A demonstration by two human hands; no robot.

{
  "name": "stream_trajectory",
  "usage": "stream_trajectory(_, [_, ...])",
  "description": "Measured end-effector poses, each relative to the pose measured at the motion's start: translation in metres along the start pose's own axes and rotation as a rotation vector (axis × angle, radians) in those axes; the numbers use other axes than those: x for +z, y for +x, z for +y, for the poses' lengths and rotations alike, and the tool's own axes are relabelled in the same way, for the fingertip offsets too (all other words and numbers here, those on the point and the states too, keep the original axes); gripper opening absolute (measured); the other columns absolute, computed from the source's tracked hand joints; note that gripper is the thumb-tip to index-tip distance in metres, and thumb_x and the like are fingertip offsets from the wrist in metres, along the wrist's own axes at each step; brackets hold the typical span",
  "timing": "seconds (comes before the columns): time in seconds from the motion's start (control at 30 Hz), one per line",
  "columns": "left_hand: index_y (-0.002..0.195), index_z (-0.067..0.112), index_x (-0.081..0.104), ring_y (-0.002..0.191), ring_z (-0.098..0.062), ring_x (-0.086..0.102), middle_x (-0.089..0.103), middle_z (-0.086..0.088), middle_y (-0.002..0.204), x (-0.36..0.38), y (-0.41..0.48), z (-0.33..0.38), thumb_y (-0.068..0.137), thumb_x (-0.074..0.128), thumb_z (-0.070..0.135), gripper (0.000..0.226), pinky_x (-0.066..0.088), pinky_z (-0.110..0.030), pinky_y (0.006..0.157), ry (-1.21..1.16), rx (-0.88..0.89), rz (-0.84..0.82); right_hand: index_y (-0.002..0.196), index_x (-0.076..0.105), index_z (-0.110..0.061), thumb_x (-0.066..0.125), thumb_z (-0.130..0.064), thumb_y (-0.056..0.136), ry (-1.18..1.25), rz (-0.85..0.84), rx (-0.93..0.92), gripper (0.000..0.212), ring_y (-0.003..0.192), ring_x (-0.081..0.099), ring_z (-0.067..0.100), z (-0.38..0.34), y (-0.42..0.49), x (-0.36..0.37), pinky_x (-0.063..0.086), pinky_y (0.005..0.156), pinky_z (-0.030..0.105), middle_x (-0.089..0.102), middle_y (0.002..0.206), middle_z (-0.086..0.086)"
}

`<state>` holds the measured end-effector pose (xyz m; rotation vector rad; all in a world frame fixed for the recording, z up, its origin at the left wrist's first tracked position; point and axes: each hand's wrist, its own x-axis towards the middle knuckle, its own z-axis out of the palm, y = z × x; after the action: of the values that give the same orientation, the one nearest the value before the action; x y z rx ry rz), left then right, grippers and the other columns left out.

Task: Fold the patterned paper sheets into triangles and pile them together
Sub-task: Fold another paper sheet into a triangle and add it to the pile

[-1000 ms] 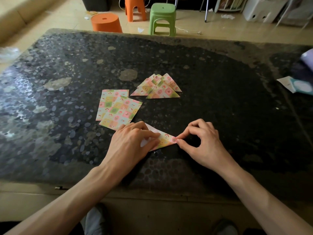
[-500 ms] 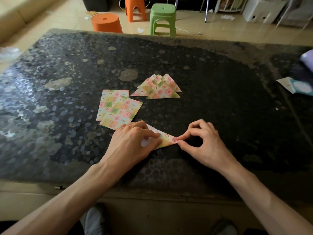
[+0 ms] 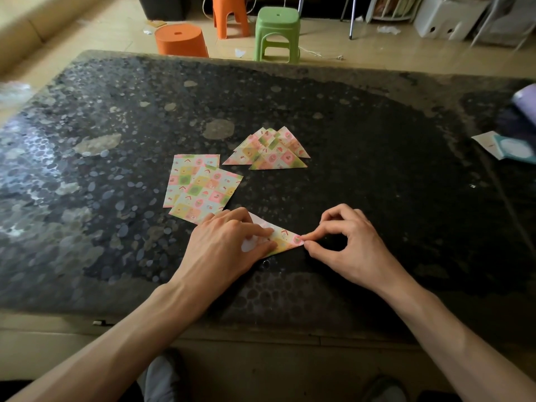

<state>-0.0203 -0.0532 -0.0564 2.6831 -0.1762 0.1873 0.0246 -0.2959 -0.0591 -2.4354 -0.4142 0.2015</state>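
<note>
Seen through my head camera: at the near edge of the table [image 3: 377, 184], two bare hands work one sheet [image 3: 285, 240] that is partly folded into a triangle. Its long axis runs left to right, slightly slanted, and its sharp tip points right. My left hand [image 3: 229, 245] lies on the sheet's left part, fingers nearly straight, pressing it flat to the table and hiding that end. My right hand [image 3: 351, 245] pinches the right tip between thumb and forefinger, the other fingers curled above.

Farther from me, near the table's middle, the pile [image 3: 272, 153] of finished triangles lies fanned and overlapping, the points aimed away from me and the long edges running left to right. Just left of the pile, two flat sheets [image 3: 200, 187] overlap; the upper one is turned a little clockwise, and its near corner touches my left hand. Both have their long axes running roughly away from me.

Cards [image 3: 504, 147] lie at the table's right edge. On the floor beyond stand a green stool [image 3: 277, 33], an orange stool [image 3: 230, 15], an orange tub [image 3: 181, 40] turned upside down and a white box [image 3: 446, 17]; what the box holds I cannot tell.
</note>
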Motion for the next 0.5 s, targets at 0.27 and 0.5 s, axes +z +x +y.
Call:
stream_trajectory(0.27, [0.107, 0.046, 0.078, 0.089, -0.007, 0.058, 0.061, 0.018, 0.095, 0.0002, -0.0007, -0.0001, 0.085, 0.068, 0.063, 0.028, 0.026, -0.008, 0.070, -0.006, -0.011, 0.003, 0.086, 0.074, -0.048, 0.078, -0.045, 0.083, 0.005, -0.013, 0.017, 0.005, 0.114, 0.043, 0.001, -0.0039, 0.0003, -0.0018, 0.036, 0.101, 0.029, 0.048, 0.109, -0.024])
stream_trajectory(0.5, [0.108, 0.048, 0.077, 0.089, -0.005, 0.057, 0.061, 0.020, 0.096, -0.0005, -0.0005, -0.0011, 0.085, 0.065, 0.065, 0.031, 0.026, -0.008, 0.066, 0.006, -0.003, -0.019, 0.092, 0.077, -0.045, 0.076, -0.027, 0.086, 0.008, -0.044, 0.029, 0.019, 0.116, 0.044, 0.000, -0.0018, 0.0021, -0.0039, 0.035, 0.100, 0.025, 0.050, 0.109, -0.023])
